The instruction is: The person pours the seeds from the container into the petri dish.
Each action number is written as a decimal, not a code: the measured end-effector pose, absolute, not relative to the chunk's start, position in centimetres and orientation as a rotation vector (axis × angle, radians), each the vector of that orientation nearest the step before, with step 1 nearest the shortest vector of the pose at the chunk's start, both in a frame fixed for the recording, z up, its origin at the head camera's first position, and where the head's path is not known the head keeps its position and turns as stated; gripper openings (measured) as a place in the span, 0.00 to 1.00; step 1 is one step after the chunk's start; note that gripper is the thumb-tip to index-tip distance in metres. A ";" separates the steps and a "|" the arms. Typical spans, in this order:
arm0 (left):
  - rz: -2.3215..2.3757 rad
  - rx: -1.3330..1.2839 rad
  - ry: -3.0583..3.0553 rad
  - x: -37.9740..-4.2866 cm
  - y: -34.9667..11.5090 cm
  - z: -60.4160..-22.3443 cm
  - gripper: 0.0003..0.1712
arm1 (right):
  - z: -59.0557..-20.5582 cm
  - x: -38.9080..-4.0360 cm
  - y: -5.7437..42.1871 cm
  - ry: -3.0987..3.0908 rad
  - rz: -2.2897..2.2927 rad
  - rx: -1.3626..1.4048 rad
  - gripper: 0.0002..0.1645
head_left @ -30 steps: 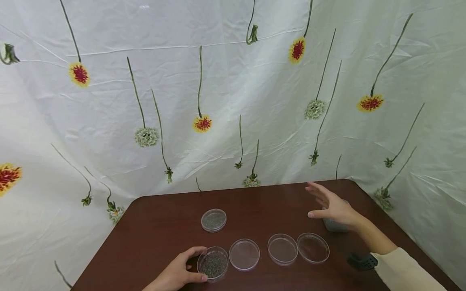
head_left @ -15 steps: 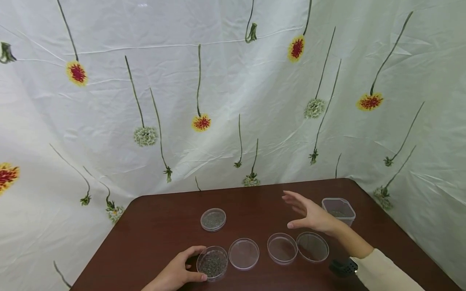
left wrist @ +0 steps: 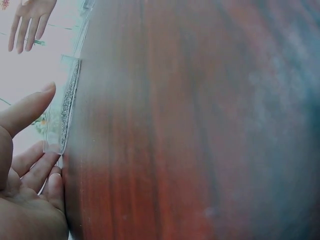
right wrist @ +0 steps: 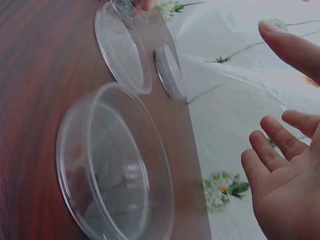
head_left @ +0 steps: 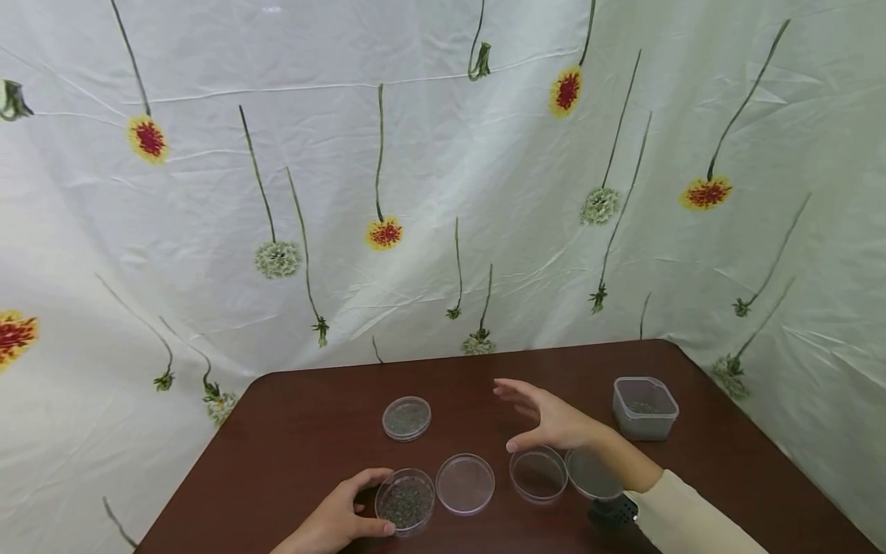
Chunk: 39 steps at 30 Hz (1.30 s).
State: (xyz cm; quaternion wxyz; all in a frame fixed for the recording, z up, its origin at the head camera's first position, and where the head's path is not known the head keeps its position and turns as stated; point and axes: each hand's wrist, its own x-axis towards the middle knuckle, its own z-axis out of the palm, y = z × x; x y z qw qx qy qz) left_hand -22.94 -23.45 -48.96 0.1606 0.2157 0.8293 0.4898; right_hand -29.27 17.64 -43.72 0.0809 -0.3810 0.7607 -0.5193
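Note:
At the near side of the table, my left hand (head_left: 342, 512) grips the side of a clear petri dish (head_left: 407, 504) with dark granules in it, thumb and fingers on its rim. The left wrist view has the granules (left wrist: 70, 107) edge-on as a layer. My right hand (head_left: 550, 419), fingers spread and holding nothing, hovers just behind a bare petri dish (head_left: 538, 481). A shallow clear dish or lid (head_left: 465, 484) lies between that one and the granule dish. Partly behind my right forearm is another clear round piece (head_left: 594, 471). In the right wrist view my right palm (right wrist: 292, 185) faces the dishes.
A covered-looking petri dish (head_left: 406, 419) with greyish contents stands farther back. A square plastic tub (head_left: 645, 412) with some granules sits at the right. The brown table (head_left: 311, 431) ends at a white flowered cloth (head_left: 429, 154) behind.
My right hand has moved left from over the plastic tub to behind the bare petri dish, uncovering the tub. My left hand has kept its grip on the granule dish.

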 end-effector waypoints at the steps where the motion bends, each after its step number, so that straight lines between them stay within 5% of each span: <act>1: 1.419 0.619 2.363 -22.9 -23.4 -49.0 0.40 | -43.9 -29.3 17.4 2.274 -1.541 -1.147 0.57; 31: 1.395 0.648 2.382 -23.4 -23.7 -49.5 0.40 | -45.7 -29.6 10.2 2.376 -0.577 -1.260 0.61; 39: 1.433 0.613 2.361 -23.1 -23.5 -49.3 0.40 | -52.5 -34.9 10.8 2.383 -0.515 -1.372 0.68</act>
